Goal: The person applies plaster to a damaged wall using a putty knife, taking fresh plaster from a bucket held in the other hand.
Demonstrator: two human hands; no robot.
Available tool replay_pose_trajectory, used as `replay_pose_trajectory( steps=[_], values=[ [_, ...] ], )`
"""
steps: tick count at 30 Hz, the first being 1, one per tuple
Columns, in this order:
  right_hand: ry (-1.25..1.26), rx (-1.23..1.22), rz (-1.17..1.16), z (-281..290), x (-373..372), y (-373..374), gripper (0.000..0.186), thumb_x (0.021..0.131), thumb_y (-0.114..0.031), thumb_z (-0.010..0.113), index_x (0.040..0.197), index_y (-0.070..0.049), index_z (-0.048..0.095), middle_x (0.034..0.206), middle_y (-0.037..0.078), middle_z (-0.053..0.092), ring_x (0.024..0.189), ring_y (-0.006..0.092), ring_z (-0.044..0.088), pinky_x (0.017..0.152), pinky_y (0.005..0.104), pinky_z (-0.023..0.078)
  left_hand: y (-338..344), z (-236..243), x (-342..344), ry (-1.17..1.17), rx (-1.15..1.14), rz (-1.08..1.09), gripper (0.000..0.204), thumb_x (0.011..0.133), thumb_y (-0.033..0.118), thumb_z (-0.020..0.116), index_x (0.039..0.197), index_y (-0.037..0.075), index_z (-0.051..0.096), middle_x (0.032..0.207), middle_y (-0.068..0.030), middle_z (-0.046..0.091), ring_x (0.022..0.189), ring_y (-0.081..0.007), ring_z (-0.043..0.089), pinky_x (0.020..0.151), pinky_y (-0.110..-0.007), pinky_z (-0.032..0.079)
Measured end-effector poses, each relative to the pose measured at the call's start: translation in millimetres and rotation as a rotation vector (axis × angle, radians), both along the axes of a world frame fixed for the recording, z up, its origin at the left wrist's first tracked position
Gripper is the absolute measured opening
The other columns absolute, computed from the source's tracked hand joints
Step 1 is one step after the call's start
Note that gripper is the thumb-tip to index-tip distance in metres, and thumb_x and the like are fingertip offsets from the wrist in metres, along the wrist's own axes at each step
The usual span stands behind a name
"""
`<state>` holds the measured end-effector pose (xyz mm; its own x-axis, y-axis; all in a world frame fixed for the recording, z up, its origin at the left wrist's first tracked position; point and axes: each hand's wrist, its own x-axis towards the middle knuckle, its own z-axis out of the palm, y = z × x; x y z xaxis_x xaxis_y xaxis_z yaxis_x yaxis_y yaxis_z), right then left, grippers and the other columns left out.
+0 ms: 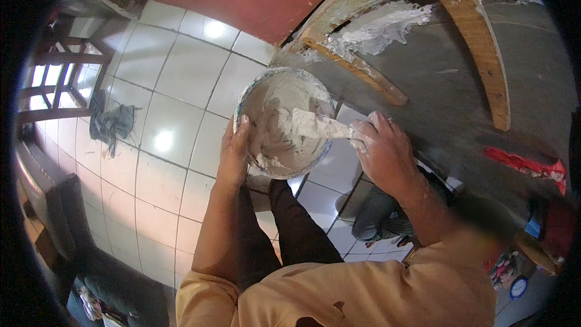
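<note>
My left hand [235,148] grips the left rim of a round bowl [249,94] and holds it up over the tiled floor. Whitish paste [275,124] coats the bowl's inside and is smeared along its rim. A paste-covered scraper [311,125] is held by its handle in my right hand [382,148], whose fingers are wrapped round it. The scraper's blade lies over the bowl's middle, against the paste. Spots of paste cling to my right fingers. The blade's edge is buried under paste, so its outline is unclear.
At the right, wooden strips [484,54] and rough white plaster [384,24] run along a grey surface [442,79]. A red cloth-like piece [526,166] lies on it. A grey rag [113,124] is on the floor near a wooden frame [57,85]. Another person [381,212] is close by my right arm.
</note>
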<state>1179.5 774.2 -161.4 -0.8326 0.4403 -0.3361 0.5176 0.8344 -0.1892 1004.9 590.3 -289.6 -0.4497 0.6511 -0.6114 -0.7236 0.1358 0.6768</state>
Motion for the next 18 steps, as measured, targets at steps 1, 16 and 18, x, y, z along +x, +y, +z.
replay_pose_trajectory(
  steps=[1, 16, 18],
  values=[
    [-0.002, -0.017, -0.012, -3.7, -2.4, -1.4, 0.031, 0.081, -0.011, 0.06, 0.111, -0.007, 0.061, 0.1, 0.019, 0.056, 0.094, 0.0377, 0.057, 0.082, 0.049, 0.046, 0.2, 2.1, 0.6, -0.003, 0.008, 0.003, 0.057, 0.097, 0.039, 0.049, 0.135, -0.003, 0.042, 0.13, -0.0171, 0.052, 0.116, -0.0261, 0.053, 0.1, -0.038, 0.041],
    [-0.071, 0.26, 0.469, -69.3, -25.1, 18.8, 0.018, 0.083, -0.015, 0.054, 0.098, -0.009, 0.062, 0.091, 0.01, 0.06, 0.08, 0.0249, 0.062, 0.069, 0.0404, 0.046, 4.6, -13.0, 15.3, 0.198, -0.029, -0.043, 0.053, 0.099, 0.033, 0.049, 0.138, -0.003, 0.043, 0.13, -0.015, 0.055, 0.121, -0.0221, 0.048, 0.104, -0.031, 0.034],
    [-0.164, 0.19, 0.425, -71.6, -5.5, 18.0, 0.018, 0.082, -0.013, 0.054, 0.098, -0.008, 0.061, 0.09, 0.011, 0.06, 0.077, 0.0274, 0.063, 0.066, 0.0424, 0.047, 5.3, -12.1, 15.1, 0.22, -0.027, -0.005, 0.055, 0.099, 0.034, 0.049, 0.138, -0.004, 0.042, 0.129, -0.0159, 0.055, 0.121, -0.0228, 0.049, 0.104, -0.032, 0.035]
  ],
)
